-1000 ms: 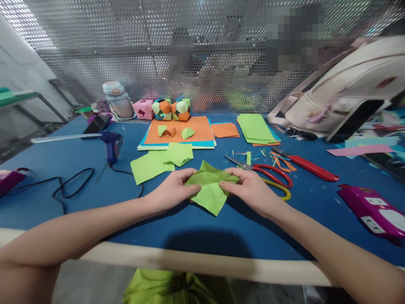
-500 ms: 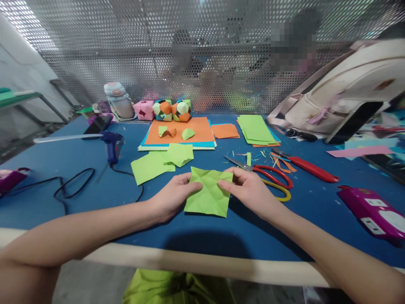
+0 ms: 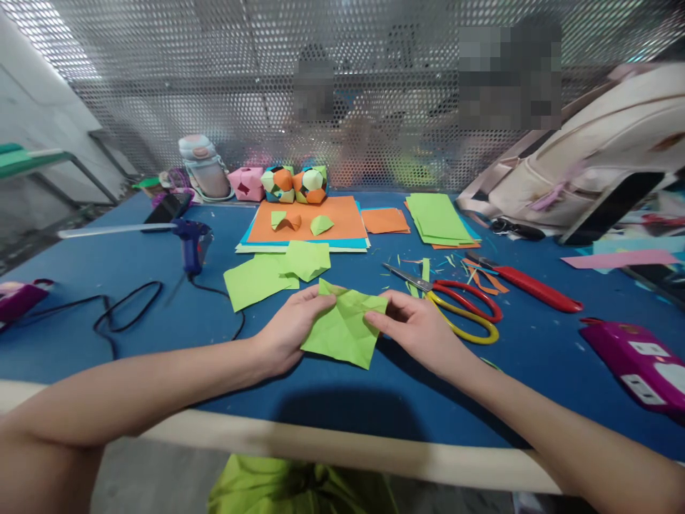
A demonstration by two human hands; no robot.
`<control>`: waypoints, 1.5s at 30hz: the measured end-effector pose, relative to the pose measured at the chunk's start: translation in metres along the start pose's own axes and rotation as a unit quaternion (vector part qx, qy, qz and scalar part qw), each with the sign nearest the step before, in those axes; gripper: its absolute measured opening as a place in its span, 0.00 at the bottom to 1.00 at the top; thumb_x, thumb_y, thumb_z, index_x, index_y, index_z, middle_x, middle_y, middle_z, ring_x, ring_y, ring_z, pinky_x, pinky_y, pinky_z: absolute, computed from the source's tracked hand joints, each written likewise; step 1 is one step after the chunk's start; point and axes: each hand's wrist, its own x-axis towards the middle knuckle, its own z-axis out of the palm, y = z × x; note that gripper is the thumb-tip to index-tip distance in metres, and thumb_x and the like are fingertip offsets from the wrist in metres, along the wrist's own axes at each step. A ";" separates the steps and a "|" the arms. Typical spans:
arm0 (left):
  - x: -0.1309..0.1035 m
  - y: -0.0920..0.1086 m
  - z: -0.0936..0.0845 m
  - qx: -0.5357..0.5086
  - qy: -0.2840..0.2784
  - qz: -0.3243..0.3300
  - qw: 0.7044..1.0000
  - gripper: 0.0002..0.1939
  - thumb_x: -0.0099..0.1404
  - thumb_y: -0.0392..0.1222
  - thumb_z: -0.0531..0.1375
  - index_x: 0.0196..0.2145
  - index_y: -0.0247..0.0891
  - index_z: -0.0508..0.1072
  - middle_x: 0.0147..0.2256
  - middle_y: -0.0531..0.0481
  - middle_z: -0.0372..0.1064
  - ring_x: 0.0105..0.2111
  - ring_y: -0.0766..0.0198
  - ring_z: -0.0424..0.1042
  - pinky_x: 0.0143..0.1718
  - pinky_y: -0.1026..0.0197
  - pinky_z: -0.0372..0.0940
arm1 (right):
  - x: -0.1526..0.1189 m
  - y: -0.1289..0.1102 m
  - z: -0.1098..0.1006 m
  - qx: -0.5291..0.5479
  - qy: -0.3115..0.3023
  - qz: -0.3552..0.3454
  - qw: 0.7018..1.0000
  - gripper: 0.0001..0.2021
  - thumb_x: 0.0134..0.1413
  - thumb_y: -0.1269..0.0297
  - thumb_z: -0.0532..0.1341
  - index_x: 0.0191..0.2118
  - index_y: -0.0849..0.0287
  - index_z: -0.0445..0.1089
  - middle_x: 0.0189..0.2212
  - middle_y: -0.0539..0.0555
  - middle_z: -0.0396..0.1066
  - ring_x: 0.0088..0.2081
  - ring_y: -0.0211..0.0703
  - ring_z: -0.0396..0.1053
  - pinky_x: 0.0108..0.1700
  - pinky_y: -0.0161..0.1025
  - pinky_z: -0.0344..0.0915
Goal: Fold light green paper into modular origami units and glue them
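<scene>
A creased square of green paper (image 3: 342, 332) is held above the table between both hands. My left hand (image 3: 292, 325) pinches its left edge, thumb on top and fingers underneath. On the right edge, my right hand (image 3: 414, 325) grips with the thumb on the face of the sheet and the other fingers behind it. Past the left hand lie more green sheets (image 3: 257, 280), partly overlapping. Scissors (image 3: 447, 285) with one red and one yellow handle loop rest just beyond my right hand, beside thin paper scraps (image 3: 427, 270).
Two small folded pieces sit on an orange sheet (image 3: 315, 207). Folded paper balls (image 3: 310, 184) line the back by a bottle (image 3: 203, 168). A blue glue gun (image 3: 188, 246) stands left. Red-handled cutter (image 3: 538, 288), purple power strip (image 3: 634, 368) and backpack (image 3: 594, 143) are right.
The green square has tilted clockwise and shifted slightly left in my hands. Its creased top edge now bends up more. Both hands keep hold of it.
</scene>
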 end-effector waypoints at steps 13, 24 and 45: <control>-0.001 0.000 0.003 0.003 0.018 -0.022 1.000 0.06 0.53 0.34 0.58 0.31 0.35 0.72 0.26 0.51 0.71 0.26 0.66 0.70 0.29 0.65 0.63 | 0.002 0.002 0.002 0.118 -0.030 -0.010 0.992 0.10 0.50 0.57 0.60 0.27 0.59 0.69 0.27 0.49 0.66 0.31 0.37 0.61 0.35 0.35 0.60; 0.003 -0.002 0.003 -0.018 0.020 -0.028 0.999 0.07 0.52 0.34 0.55 0.30 0.35 0.71 0.26 0.51 0.70 0.26 0.65 0.69 0.29 0.64 0.63 | 0.004 0.007 0.006 0.106 0.061 0.011 0.992 0.12 0.51 0.55 0.60 0.25 0.58 0.66 0.24 0.48 0.63 0.28 0.37 0.59 0.31 0.34 0.57; 0.018 -0.012 -0.009 -0.084 -0.034 0.056 0.994 0.11 0.50 0.30 0.61 0.34 0.34 0.70 0.32 0.49 0.72 0.34 0.64 0.71 0.41 0.61 0.63 | 0.004 0.011 0.002 0.255 0.080 0.114 0.957 0.09 0.43 0.59 0.65 0.27 0.57 0.67 0.24 0.48 0.63 0.28 0.37 0.60 0.31 0.35 0.58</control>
